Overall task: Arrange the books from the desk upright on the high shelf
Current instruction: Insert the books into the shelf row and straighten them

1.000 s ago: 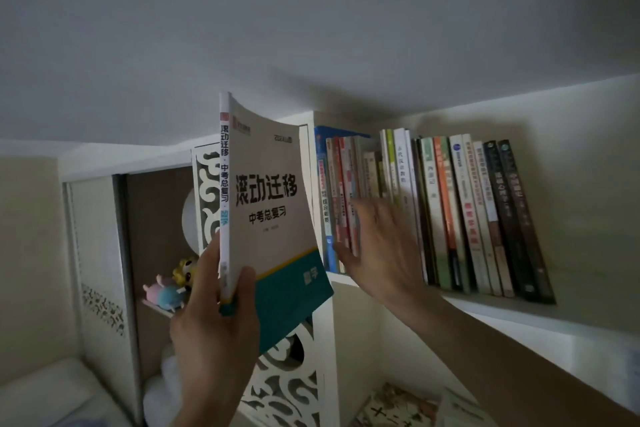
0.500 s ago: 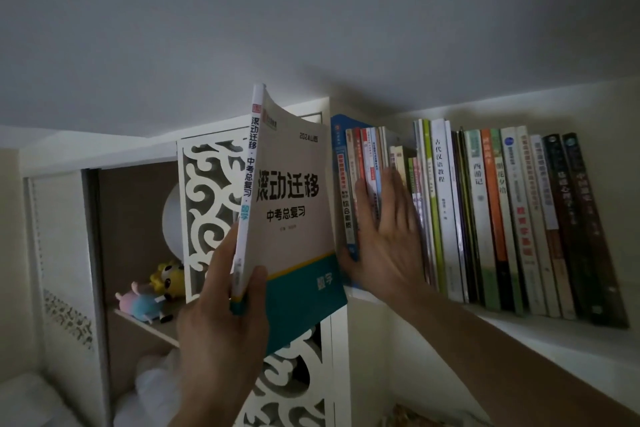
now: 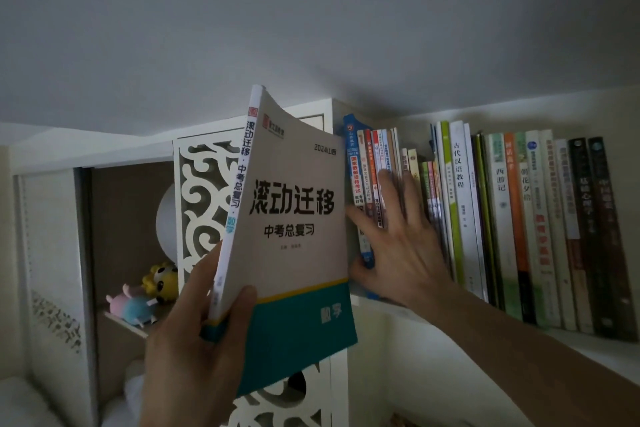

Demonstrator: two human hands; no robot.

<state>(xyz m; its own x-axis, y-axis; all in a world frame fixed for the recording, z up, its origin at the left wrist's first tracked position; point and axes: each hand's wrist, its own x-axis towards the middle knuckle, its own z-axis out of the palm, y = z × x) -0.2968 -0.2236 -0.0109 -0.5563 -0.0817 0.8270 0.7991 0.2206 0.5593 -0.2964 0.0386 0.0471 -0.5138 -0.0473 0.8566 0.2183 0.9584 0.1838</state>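
My left hand (image 3: pixel 194 340) grips a large white and teal workbook (image 3: pixel 294 229) by its lower spine corner, thumb on the cover, holding it upright just left of the shelf opening. Along the high white shelf (image 3: pixel 588 348) stands a row of books (image 3: pixel 502 218), upright or leaning a little. My right hand (image 3: pixel 398 246) lies flat, fingers straight, against the spines of the leftmost books (image 3: pixel 367 166), with the thumb under the blue one. The workbook hides the shelf's left end.
A white fretwork panel (image 3: pixel 204 191) borders the shelf on the left. Beyond it an open cabinet holds small plush toys (image 3: pixel 145 298) on a ledge. The ceiling (image 3: pixel 311 28) sits close above the book tops.
The view has drawn nearer to the shelf. My right hand stays pressed on the left books, and the workbook has come closer to the shelf's left end.
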